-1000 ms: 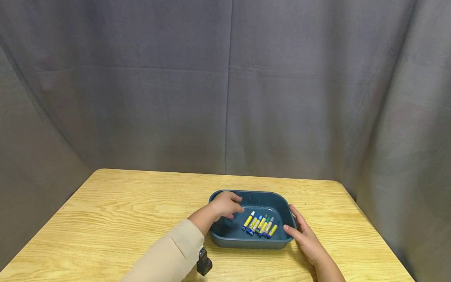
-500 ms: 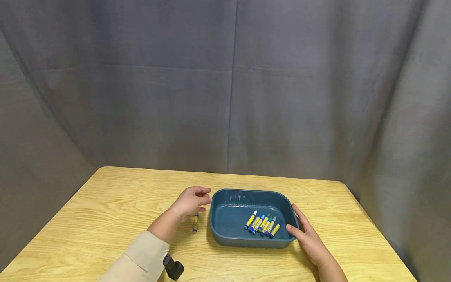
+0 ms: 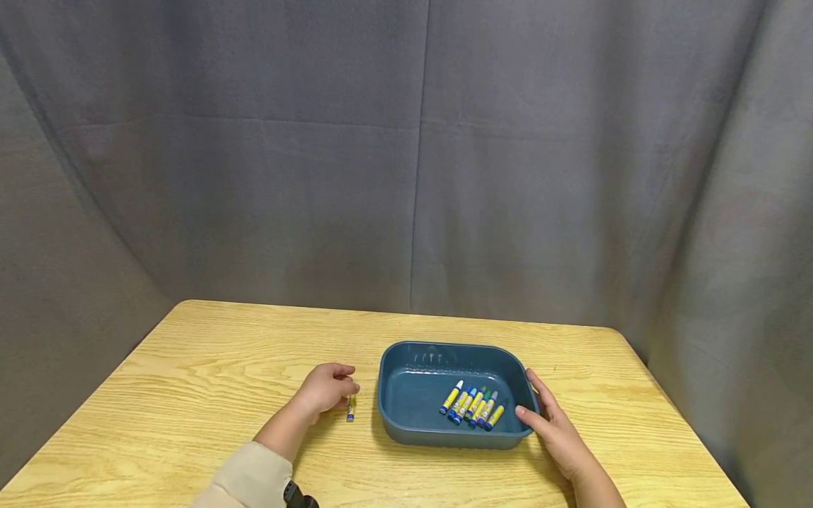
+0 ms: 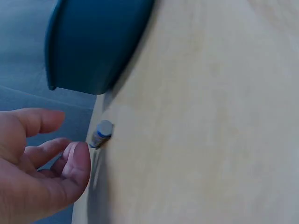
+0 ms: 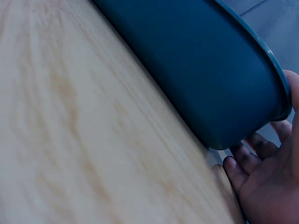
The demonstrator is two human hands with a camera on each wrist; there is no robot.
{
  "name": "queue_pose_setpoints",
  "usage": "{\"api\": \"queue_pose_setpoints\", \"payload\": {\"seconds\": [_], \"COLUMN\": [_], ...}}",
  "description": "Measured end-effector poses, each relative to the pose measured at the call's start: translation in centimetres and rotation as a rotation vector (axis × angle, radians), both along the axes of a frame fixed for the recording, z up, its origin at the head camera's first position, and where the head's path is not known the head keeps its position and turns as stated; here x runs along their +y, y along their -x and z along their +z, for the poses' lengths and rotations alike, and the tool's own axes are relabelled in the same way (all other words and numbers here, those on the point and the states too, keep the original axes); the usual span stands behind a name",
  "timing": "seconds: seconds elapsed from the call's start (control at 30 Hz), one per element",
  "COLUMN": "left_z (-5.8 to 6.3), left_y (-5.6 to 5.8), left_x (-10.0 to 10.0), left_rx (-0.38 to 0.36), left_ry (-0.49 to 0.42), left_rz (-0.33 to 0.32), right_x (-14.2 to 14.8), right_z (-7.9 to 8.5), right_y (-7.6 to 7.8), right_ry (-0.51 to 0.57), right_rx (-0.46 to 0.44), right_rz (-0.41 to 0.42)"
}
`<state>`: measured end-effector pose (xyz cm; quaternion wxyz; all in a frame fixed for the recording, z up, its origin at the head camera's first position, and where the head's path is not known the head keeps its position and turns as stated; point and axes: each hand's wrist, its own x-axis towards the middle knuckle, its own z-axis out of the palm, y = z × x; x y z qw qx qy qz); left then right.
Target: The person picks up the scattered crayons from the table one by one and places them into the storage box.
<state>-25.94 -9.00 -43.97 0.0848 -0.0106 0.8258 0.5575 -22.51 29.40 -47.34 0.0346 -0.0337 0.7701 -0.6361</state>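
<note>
A crayon (image 3: 351, 409) in a yellow and blue wrapper lies on the table, left of a dark blue plastic tub (image 3: 444, 439). My left hand (image 3: 327, 388) is over its far end, fingers loosely bent. In the left wrist view the crayon's blunt end (image 4: 105, 128) points toward the camera, just beyond the fingertips, and a gap shows between thumb and fingers. My right hand (image 3: 559, 430) holds the tub's right end, thumb over the rim and fingers along the outer wall (image 5: 201, 79). Several more crayons (image 3: 473, 407) lie side by side in the tub's right half.
The wooden table (image 3: 209, 395) extends on both sides of the tub, with rounded far corners. A grey curtain (image 3: 286, 212) hangs behind it and along both sides. A black device (image 3: 298, 496) is strapped at the left sleeve's cuff.
My left hand has moved from inside the tub out to the left, then down to the crayon on the table, which it had covered from view. My right hand stays at the tub.
</note>
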Motion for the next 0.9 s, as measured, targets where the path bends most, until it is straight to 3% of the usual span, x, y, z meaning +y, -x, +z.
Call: {"api": "queue_pose_setpoints", "payload": {"seconds": [0.27, 0.37, 0.5, 0.7, 0.9], "left_z": [-0.7, -0.6, -0.7, -0.8, -0.6], "left_y": [-0.2, -0.3, -0.2, -0.2, -0.2], "left_x": [0.5, 0.9, 1.2, 0.9, 0.6], "left_rx": [0.061, 0.104, 0.142, 0.133, 0.064], "left_ry": [0.185, 0.309, 0.393, 0.356, 0.173], "left_rz": [0.017, 0.003, -0.034, -0.055, -0.029], "right_x": [0.1, 0.1, 0.1, 0.1, 0.0], "right_z": [0.2, 0.3, 0.2, 0.2, 0.2], "right_y": [0.0, -0.1, -0.1, -0.1, -0.2], "right_ry": [-0.006, -0.004, -0.004, -0.01, 0.002], "right_rx": [-0.014, -0.016, -0.019, -0.008, -0.017], "right_rz": [-0.004, -0.003, -0.007, -0.005, 0.003]}}
